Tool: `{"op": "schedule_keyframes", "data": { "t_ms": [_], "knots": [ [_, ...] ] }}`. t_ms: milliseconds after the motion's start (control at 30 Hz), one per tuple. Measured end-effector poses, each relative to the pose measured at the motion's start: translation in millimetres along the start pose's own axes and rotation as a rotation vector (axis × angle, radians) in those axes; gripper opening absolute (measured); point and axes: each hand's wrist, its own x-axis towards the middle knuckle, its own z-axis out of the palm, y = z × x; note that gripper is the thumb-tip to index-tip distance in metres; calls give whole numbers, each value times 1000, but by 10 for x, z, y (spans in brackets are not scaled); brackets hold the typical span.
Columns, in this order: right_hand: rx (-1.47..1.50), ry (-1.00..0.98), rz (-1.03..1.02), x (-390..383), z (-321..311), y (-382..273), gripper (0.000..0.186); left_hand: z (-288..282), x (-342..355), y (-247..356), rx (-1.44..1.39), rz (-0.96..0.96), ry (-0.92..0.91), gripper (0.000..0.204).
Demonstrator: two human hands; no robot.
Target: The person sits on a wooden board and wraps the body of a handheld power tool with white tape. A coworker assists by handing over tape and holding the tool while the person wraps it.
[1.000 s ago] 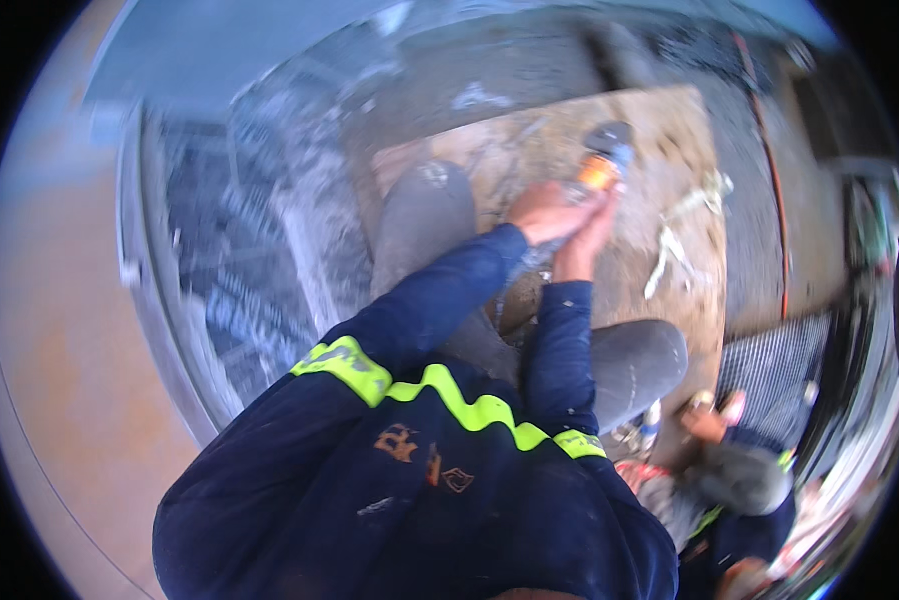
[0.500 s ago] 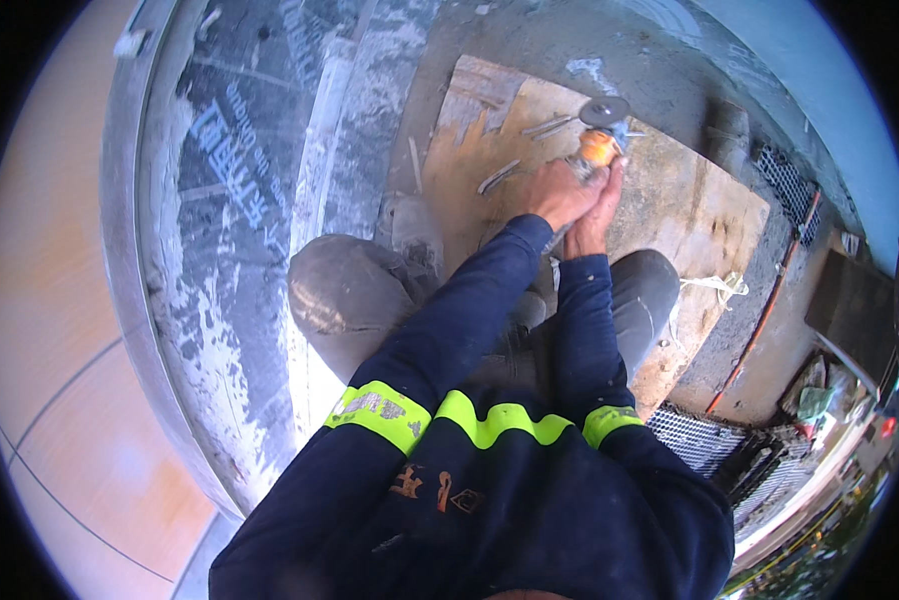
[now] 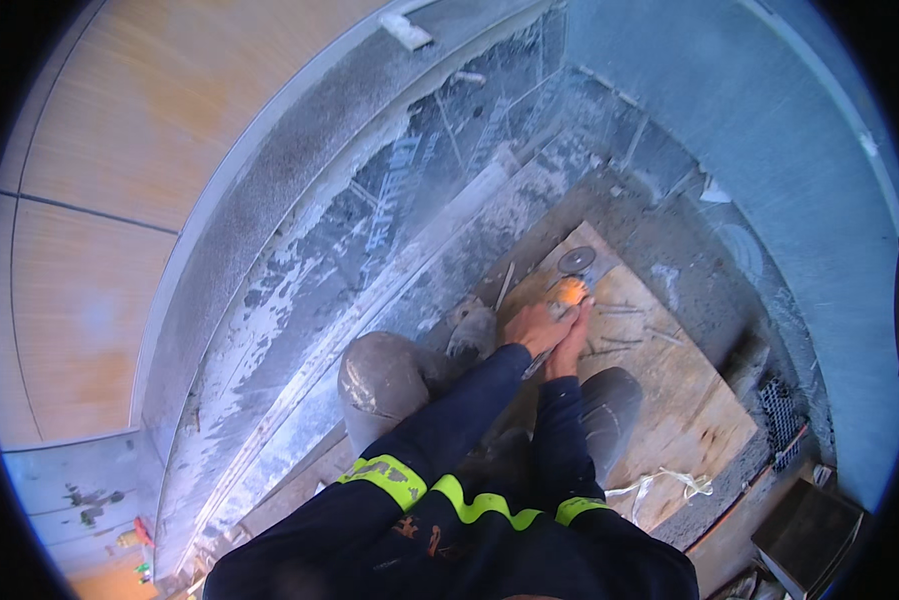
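Note:
An angle grinder with an orange head (image 3: 570, 291) is held out in front of my knees. Its dark round disc (image 3: 576, 261) points away from me, over the far end of a worn plywood board (image 3: 684, 400). My left hand (image 3: 539, 328) is closed round the grinder's body. Pressed up beside it, my right hand (image 3: 569, 348) grips the tool from the right, its fingers partly hidden. Several thin grey strips (image 3: 623, 309) lie on the wood just right of the orange head.
A rough ledge with peeling sheet (image 3: 389, 215) curves along my left. At the right stands a pale blue wall (image 3: 769, 150). White string (image 3: 669, 484) lies on the board's near part. Lower right are metal mesh (image 3: 777, 405) and a dark box (image 3: 807, 535).
My view has swung, so the board, hands and grinder sit lower in the picture and more of the ledge and wall shows. Both hands keep their hold on the grinder.

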Motion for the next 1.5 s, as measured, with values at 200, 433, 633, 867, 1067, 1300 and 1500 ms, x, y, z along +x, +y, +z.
{"op": "schedule_keyframes", "data": {
  "t_ms": [200, 433, 633, 867, 1067, 1300, 1500],
  "knots": [
    [-249, 28, -136, 35, 49, 35, 52, 246, 697, -431, -55, 107, -26, 86],
    [-84, 191, -144, 223, -132, -227, 51, 303, 553, 227, -178, 258, -91, 75],
    [-185, 264, -295, -3, -93, -408, 63, 396, 545, 284, -149, 257, -218, 84],
    [7, 451, -138, -361, 142, -666, 89, 292, 567, 473, -99, 169, -430, 82],
    [-193, 608, -267, -175, -30, -482, 72, 501, 941, 249, -181, 157, -519, 79],
    [8, 412, -217, -803, 239, -1431, 60, 333, -104, 994, -184, 192, -398, 76],
    [-270, 411, -375, -951, 120, -1575, 62, 304, -281, 1035, -270, 262, -452, 74]
  ]
}}
